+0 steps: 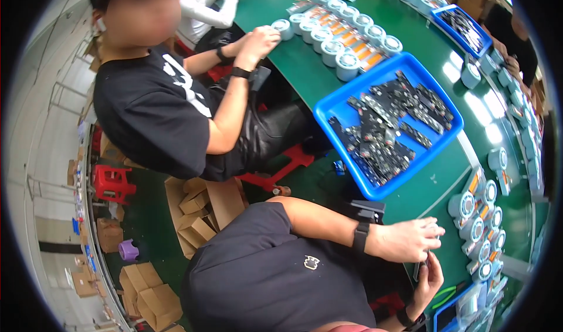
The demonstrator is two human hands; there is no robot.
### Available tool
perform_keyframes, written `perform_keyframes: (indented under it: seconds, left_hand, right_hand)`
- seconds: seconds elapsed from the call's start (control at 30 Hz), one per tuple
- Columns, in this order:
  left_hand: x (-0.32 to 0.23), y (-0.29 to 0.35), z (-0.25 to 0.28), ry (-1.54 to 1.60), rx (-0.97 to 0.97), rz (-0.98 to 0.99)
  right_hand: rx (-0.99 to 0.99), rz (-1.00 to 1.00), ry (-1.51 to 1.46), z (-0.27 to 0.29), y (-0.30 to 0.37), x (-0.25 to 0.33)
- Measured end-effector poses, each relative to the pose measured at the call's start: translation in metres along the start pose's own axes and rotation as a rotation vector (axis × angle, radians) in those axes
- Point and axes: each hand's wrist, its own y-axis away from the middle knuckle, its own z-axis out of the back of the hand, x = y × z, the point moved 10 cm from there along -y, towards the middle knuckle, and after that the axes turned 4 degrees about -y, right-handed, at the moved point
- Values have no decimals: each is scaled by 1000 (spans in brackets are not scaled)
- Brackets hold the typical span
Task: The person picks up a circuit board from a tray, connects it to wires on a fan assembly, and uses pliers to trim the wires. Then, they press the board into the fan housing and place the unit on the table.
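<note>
My left hand (404,241) is over the table's near edge, its fingers bent and closed. Just below it, my right hand (431,278) has its fingers curled up toward the left. Between the two is a small thin, dark piece (420,268), mostly covered by the fingers; its kind cannot be made out. Beside my right hand lies a green-handled hand tool (444,291). Ahead of my hands stand several pale-blue units (471,229) with round heads and orange-marked handles.
A blue tray (334,134) heaped with black circuit boards (384,118) stands on the green table. A person (152,109) sits alongside, hands on a pale-blue unit (282,28). Another blue tray (447,313) is near my right. A cardboard box (226,200) stands on the floor.
</note>
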Motion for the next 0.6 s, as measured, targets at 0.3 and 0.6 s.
perform_keyframes:
  seconds: [0.3,0.6]
  left_hand:
    - [30,-17,-32,111,224,-29]
    - [82,-153,40,78,-52,-253]
  right_hand:
    - [69,19,52,7,-37,-11]
    - [-150,86,-162,73,-59,-40]
